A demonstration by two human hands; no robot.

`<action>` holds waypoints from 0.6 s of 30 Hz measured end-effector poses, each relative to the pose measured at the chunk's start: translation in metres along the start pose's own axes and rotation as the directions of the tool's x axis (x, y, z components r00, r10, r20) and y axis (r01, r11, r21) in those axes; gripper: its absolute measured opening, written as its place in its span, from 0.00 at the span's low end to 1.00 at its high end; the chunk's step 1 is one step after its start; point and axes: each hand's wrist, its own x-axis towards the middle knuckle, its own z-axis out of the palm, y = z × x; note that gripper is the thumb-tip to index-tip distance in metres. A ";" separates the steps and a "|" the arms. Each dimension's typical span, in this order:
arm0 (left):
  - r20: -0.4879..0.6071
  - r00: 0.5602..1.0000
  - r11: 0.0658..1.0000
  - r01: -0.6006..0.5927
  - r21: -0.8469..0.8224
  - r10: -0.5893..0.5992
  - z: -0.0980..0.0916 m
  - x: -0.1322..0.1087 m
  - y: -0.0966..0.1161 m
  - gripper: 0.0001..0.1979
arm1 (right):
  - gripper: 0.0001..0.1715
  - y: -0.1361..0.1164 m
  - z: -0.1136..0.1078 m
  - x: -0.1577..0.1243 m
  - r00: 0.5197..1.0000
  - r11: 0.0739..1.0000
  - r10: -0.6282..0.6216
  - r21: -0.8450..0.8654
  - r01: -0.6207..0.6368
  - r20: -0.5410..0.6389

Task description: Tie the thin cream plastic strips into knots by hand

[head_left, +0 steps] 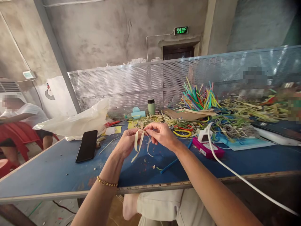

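My left hand (127, 142) and my right hand (162, 134) meet above the blue table (54, 169), both pinched on a few pale cream strips (139, 145). The strips hang down in loops from between my fingertips, their loose ends dangling just above the tabletop. A gold bead bracelet (107, 182) circles my left wrist. Small cream offcuts (154, 166) lie on the table under my hands.
A black phone (87, 145) lies to the left, beside a crumpled white plastic bag (80, 122). A pink device (208, 150) with a white cable (237, 175) sits to the right. Heaps of coloured strips (199, 97) and a green cup (151, 107) line the perforated metal screen (131, 84). A seated person (21, 125) is at far left.
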 end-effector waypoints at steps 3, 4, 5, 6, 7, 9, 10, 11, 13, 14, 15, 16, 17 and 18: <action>-0.019 1.000 0.999 0.019 -0.043 -0.019 -0.001 0.003 -0.002 0.14 | 0.09 0.002 0.003 0.000 0.997 0.995 -0.054 -0.083 0.049 -0.055; -0.020 1.000 0.998 0.015 -0.054 -0.016 -0.001 0.003 -0.002 0.14 | 0.08 0.002 0.004 0.000 0.995 0.991 -0.072 -0.114 0.064 -0.070; -0.016 1.000 0.998 0.008 -0.056 -0.009 -0.001 0.004 -0.003 0.13 | 0.08 0.001 0.005 0.000 0.992 0.987 -0.091 -0.142 0.078 -0.082; -0.014 1.000 0.999 -0.006 -0.052 0.005 0.000 0.004 -0.003 0.13 | 0.08 0.001 0.006 0.000 0.990 0.982 -0.109 -0.166 0.094 -0.089; -0.017 1.000 0.999 -0.025 -0.042 0.025 0.000 0.005 -0.004 0.13 | 0.08 0.001 0.006 0.001 0.987 0.976 -0.127 -0.187 0.108 -0.093; -0.041 0.997 0.998 -0.064 -0.013 0.063 0.000 0.005 -0.006 0.14 | 0.07 0.001 0.008 0.001 0.984 0.965 -0.151 -0.228 0.126 -0.097; -0.058 0.995 0.997 -0.078 0.004 0.078 0.000 0.005 -0.006 0.14 | 0.07 0.001 0.008 0.001 0.983 0.961 -0.156 -0.247 0.128 -0.098; -0.073 0.993 0.996 -0.089 0.023 0.090 0.000 0.005 -0.007 0.15 | 0.07 0.002 0.009 0.001 0.983 0.957 -0.155 -0.261 0.125 -0.098; -0.088 0.990 0.993 -0.101 0.059 0.106 -0.002 0.006 -0.009 0.16 | 0.07 0.004 0.009 0.002 0.985 0.955 -0.148 -0.271 0.118 -0.090; -0.087 0.990 0.992 -0.104 0.074 0.110 -0.002 0.006 -0.009 0.16 | 0.07 0.005 0.008 0.002 0.986 0.955 -0.147 -0.270 0.120 -0.083; -0.084 0.990 0.991 -0.105 0.084 0.112 -0.003 0.006 -0.010 0.17 | 0.05 0.006 0.008 0.003 0.986 0.956 -0.150 -0.267 0.125 -0.078; -0.078 0.991 0.990 -0.104 0.093 0.111 -0.004 0.007 -0.010 0.18 | 0.04 0.006 0.007 0.003 0.985 0.954 -0.157 -0.268 0.132 -0.074; -0.072 0.991 0.990 -0.104 0.100 0.112 -0.004 0.007 -0.010 0.19 | 0.03 0.007 0.007 0.003 0.983 0.952 -0.167 -0.273 0.140 -0.075; -0.067 0.991 0.989 -0.105 0.107 0.113 -0.005 0.007 -0.010 0.19 | 0.02 0.007 0.007 0.004 0.981 0.948 -0.177 -0.281 0.147 -0.081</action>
